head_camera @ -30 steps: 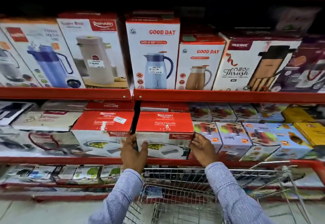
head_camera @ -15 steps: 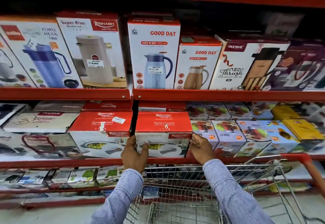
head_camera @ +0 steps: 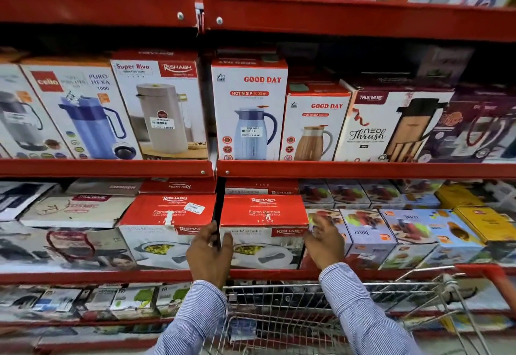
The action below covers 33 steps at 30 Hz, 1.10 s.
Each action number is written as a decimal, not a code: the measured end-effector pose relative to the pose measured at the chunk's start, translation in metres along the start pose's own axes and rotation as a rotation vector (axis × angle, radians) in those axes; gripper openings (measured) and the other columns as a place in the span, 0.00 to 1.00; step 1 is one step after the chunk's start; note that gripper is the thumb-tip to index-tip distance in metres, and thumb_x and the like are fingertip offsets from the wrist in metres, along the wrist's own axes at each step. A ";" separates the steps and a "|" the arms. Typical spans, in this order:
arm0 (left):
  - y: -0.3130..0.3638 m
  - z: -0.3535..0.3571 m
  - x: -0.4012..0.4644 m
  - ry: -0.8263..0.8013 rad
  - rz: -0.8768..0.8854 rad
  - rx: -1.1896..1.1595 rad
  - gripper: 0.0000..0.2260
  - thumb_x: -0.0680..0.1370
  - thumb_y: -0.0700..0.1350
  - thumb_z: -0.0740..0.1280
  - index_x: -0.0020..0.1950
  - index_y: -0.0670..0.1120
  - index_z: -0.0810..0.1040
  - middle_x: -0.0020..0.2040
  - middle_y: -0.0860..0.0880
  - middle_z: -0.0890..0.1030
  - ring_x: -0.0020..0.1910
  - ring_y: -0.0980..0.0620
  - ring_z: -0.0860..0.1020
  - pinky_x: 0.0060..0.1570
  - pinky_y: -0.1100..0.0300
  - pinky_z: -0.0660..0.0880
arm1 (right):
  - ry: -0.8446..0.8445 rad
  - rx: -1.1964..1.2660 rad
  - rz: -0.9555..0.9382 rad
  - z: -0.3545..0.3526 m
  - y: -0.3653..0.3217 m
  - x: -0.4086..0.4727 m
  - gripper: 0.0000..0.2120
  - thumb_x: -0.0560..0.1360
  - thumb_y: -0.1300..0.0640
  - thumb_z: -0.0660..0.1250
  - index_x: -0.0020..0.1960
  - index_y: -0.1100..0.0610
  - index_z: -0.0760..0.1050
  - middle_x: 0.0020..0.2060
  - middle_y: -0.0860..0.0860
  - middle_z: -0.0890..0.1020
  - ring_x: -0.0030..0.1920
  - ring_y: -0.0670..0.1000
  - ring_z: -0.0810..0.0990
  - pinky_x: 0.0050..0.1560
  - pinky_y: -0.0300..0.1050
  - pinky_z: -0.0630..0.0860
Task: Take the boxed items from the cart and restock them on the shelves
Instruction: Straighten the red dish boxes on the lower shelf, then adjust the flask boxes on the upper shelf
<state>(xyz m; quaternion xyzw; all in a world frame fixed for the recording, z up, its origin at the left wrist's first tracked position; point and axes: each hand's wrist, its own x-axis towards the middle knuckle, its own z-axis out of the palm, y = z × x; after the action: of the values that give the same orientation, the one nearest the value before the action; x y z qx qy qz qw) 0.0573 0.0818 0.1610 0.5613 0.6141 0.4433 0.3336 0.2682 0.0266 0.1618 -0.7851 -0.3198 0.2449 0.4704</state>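
Observation:
A red-and-white Rishabh Sigma Marbella box [head_camera: 264, 215] sits on the middle shelf [head_camera: 111, 273], flush beside an identical box [head_camera: 167, 215] on its left. My left hand [head_camera: 209, 254] grips its lower left corner, fingers in the gap between the two boxes and thumb on the front face. At the box's right edge, my right hand [head_camera: 325, 240] presses in with its fingers spread and blurred. The wire cart [head_camera: 307, 312] stands right below my forearms; what lies inside it is hard to make out.
Small juicer boxes [head_camera: 368, 232] and yellow boxes [head_camera: 480, 223] fill the shelf to the right. Flask and jug boxes [head_camera: 248, 112] line the shelf above. Flat packs [head_camera: 125, 301] lie on the lowest shelf. The cart's red handle [head_camera: 499, 279] sticks up at the right.
My view has tilted upward, showing one more shelf at the top. Both hands stay on the same box; my right hand's fingers have spread and shifted slightly up its right edge.

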 end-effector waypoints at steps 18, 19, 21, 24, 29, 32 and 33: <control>0.146 -0.017 0.124 -0.065 0.370 -0.064 0.35 0.67 0.60 0.69 0.71 0.53 0.63 0.63 0.48 0.80 0.56 0.45 0.81 0.59 0.46 0.77 | 0.231 0.158 -0.484 -0.008 -0.239 0.048 0.25 0.73 0.58 0.66 0.69 0.57 0.69 0.64 0.53 0.78 0.56 0.49 0.78 0.58 0.42 0.74; 0.149 -0.017 0.123 -0.070 0.373 -0.080 0.35 0.67 0.61 0.68 0.72 0.55 0.62 0.64 0.48 0.79 0.55 0.44 0.82 0.56 0.44 0.79 | 0.223 0.123 -0.487 -0.008 -0.242 0.048 0.25 0.73 0.57 0.65 0.69 0.57 0.69 0.62 0.54 0.79 0.54 0.51 0.79 0.57 0.43 0.75; 0.154 -0.016 0.123 -0.064 0.382 -0.093 0.34 0.68 0.59 0.68 0.72 0.53 0.63 0.63 0.46 0.79 0.55 0.44 0.81 0.55 0.43 0.79 | 0.208 0.088 -0.509 -0.007 -0.245 0.046 0.23 0.73 0.59 0.65 0.68 0.58 0.70 0.55 0.55 0.83 0.47 0.49 0.81 0.48 0.39 0.76; 0.157 -0.014 0.124 -0.040 0.398 -0.056 0.35 0.68 0.58 0.68 0.72 0.50 0.64 0.64 0.46 0.79 0.61 0.46 0.78 0.61 0.44 0.76 | 0.196 0.074 -0.523 -0.005 -0.247 0.043 0.19 0.74 0.61 0.65 0.64 0.59 0.74 0.53 0.54 0.84 0.48 0.48 0.82 0.39 0.30 0.72; 0.157 -0.013 0.127 -0.083 0.408 -0.087 0.32 0.70 0.54 0.69 0.73 0.49 0.65 0.65 0.49 0.79 0.62 0.49 0.78 0.64 0.47 0.75 | 0.190 0.068 -0.523 -0.007 -0.248 0.044 0.17 0.74 0.61 0.65 0.63 0.57 0.76 0.55 0.54 0.84 0.52 0.50 0.82 0.36 0.26 0.68; 0.158 -0.011 0.129 -0.072 0.418 -0.109 0.32 0.71 0.54 0.69 0.72 0.48 0.66 0.65 0.49 0.79 0.62 0.50 0.78 0.63 0.48 0.75 | 0.176 0.058 -0.523 -0.009 -0.248 0.041 0.17 0.74 0.61 0.64 0.63 0.55 0.76 0.56 0.53 0.84 0.53 0.51 0.82 0.32 0.23 0.67; 0.159 -0.011 0.129 -0.071 0.410 -0.111 0.32 0.70 0.54 0.69 0.73 0.48 0.66 0.65 0.48 0.79 0.62 0.49 0.78 0.63 0.47 0.75 | 0.170 0.058 -0.526 -0.009 -0.247 0.041 0.18 0.74 0.62 0.64 0.63 0.55 0.76 0.57 0.52 0.83 0.54 0.51 0.82 0.33 0.24 0.68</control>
<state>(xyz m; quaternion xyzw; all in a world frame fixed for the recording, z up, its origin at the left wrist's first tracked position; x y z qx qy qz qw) 0.0908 0.2036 0.3228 0.6706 0.4495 0.5149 0.2883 0.2348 0.1385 0.3837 -0.6789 -0.4650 0.0565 0.5654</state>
